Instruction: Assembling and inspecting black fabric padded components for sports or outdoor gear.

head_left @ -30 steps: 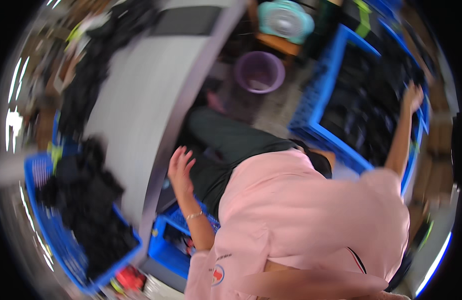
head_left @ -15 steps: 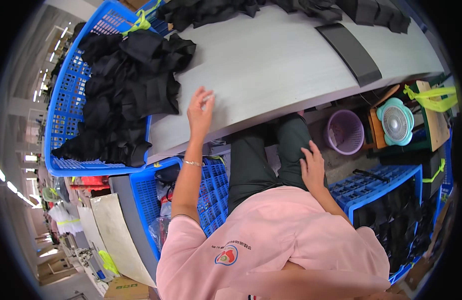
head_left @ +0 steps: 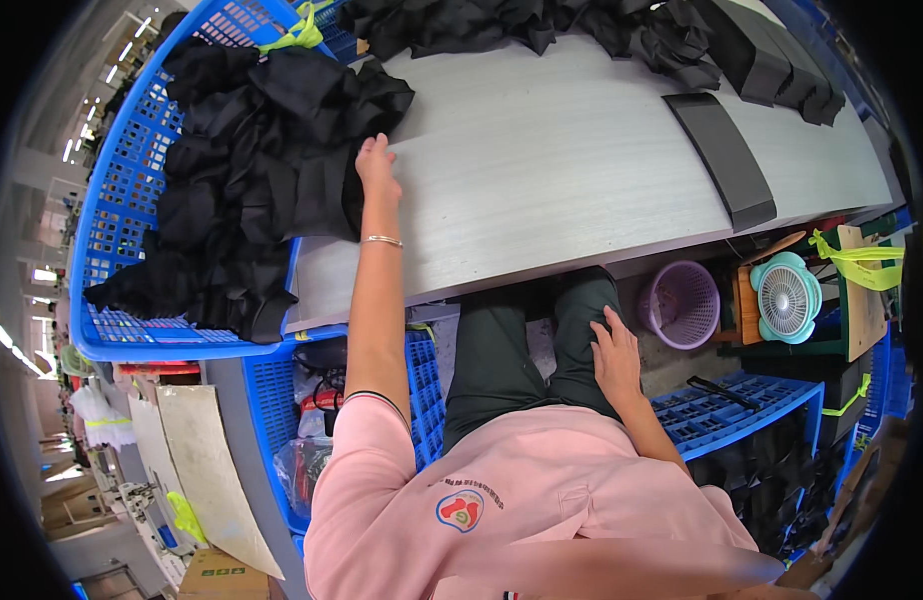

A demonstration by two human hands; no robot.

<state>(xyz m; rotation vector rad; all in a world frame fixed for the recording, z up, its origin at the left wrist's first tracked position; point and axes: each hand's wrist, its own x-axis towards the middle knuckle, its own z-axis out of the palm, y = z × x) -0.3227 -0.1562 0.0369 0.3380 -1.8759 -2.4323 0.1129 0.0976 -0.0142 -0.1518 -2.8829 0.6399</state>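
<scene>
My left hand (head_left: pixel 379 170) is at the right edge of a heap of black cloth pieces (head_left: pixel 252 150). Its fingers are curled together against the cloth edge, seemingly pinching a piece; the fingertips are partly hidden. The heap fills a blue plastic basket (head_left: pixel 117 215) on the left and spills over its near rim and onto the grey table (head_left: pixel 522 150). My right hand (head_left: pixel 616 360) lies on my thigh in dark trousers, fingers spread and holding nothing.
More black cloth (head_left: pixel 502 22) lies along the table's far side, beside stacked dark panels (head_left: pixel 757 55). One dark curved strip (head_left: pixel 720 160) rests at the right. Below stand a purple bin (head_left: pixel 682 305), a turquoise fan (head_left: pixel 787 298), a blue crate (head_left: pixel 727 410) and another blue basket (head_left: pixel 267 425).
My left hand has moved forward and left, from over the table to the edge of the black cloth, and its fingers have drawn together. My right hand stays on my thigh.
</scene>
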